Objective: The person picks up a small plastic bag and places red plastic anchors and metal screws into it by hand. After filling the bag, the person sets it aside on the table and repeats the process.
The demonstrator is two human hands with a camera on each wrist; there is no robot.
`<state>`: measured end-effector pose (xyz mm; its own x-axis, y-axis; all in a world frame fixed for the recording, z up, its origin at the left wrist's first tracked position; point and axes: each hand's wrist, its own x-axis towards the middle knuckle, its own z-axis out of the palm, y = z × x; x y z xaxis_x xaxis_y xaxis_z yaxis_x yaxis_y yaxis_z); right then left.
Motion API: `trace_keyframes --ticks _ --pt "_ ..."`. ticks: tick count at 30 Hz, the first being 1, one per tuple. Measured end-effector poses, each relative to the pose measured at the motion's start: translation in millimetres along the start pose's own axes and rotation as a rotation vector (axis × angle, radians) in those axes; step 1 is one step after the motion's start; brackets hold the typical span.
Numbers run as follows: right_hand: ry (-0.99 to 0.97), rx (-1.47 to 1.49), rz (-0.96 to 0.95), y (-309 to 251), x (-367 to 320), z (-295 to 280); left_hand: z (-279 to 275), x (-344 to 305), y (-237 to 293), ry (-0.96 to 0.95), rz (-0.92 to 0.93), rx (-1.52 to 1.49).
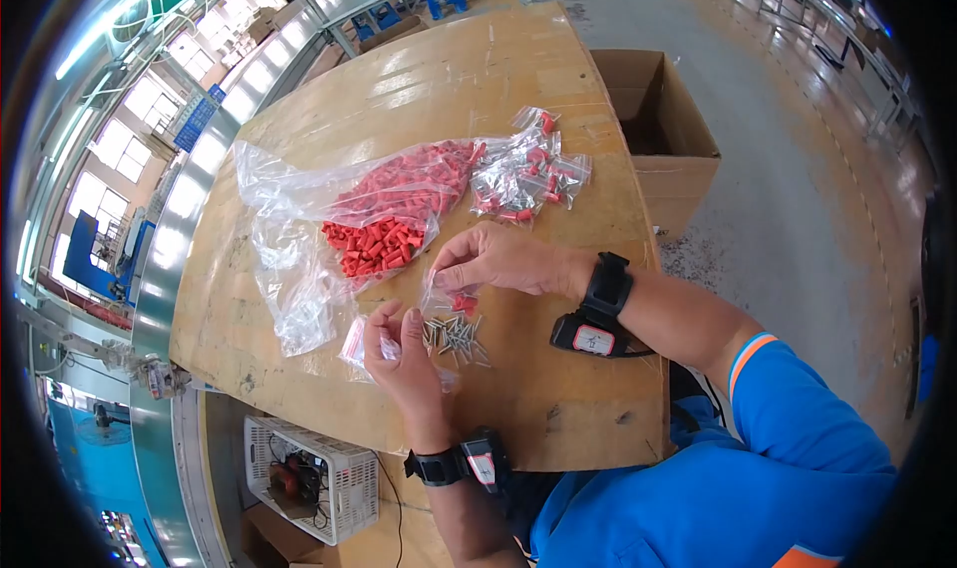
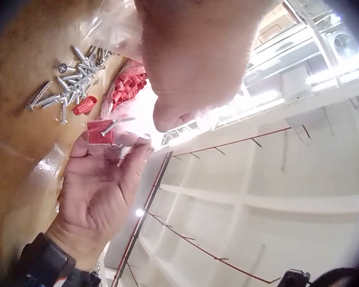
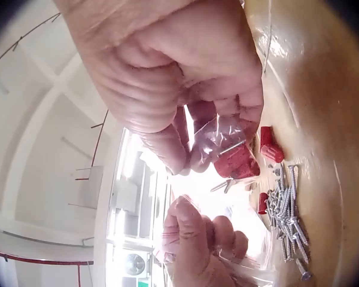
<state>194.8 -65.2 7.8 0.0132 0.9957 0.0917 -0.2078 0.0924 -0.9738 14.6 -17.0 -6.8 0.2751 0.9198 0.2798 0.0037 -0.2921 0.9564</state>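
Note:
Over the table, my right hand [image 1: 503,259] pinches a small clear zip bag [image 3: 218,134] between thumb and fingers. A red plastic plug [image 3: 236,162] and a screw [image 2: 115,127] show inside it. Close in front, my left hand [image 1: 404,364] has its fingers curled round clear plastic bags [image 1: 354,341], partly hidden by the palm. Loose silver screws [image 1: 459,341] lie in a small pile below the hands, with a few red plugs [image 3: 270,146] beside them. Beyond the hands, a large clear bag [image 1: 279,184] lies on its side, red plugs [image 1: 374,244] at its mouth.
Several filled small bags [image 1: 528,174] are heaped at the far right of the wooden table [image 1: 558,419]. A cardboard box [image 1: 678,184] stands past the right edge. At lower left, a white crate [image 1: 349,488] holds cables and tools below table height.

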Motion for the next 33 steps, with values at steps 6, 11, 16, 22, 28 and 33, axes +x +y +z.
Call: trace_keyframes --ticks 6,11,16,22,28,33 --pt "0.061 -0.007 -0.019 5 2 6 2 0 -1 -0.062 -0.263 -0.232" --pt "0.082 -0.001 -0.012 9 3 6 3 0 0 -0.043 -0.266 -0.219" --pt "0.100 0.054 0.004 5 1 7 3 0 2 -0.041 -0.243 -0.256" --pt "0.088 0.067 -0.036 7 2 7 1 -1 1 -0.047 -0.232 -0.256" --pt "0.102 0.026 -0.010 7 2 10 6 0 3 -0.037 -0.197 -0.179" --pt "0.107 0.028 0.006 11 3 13 4 -1 3 -0.032 -0.155 -0.131"
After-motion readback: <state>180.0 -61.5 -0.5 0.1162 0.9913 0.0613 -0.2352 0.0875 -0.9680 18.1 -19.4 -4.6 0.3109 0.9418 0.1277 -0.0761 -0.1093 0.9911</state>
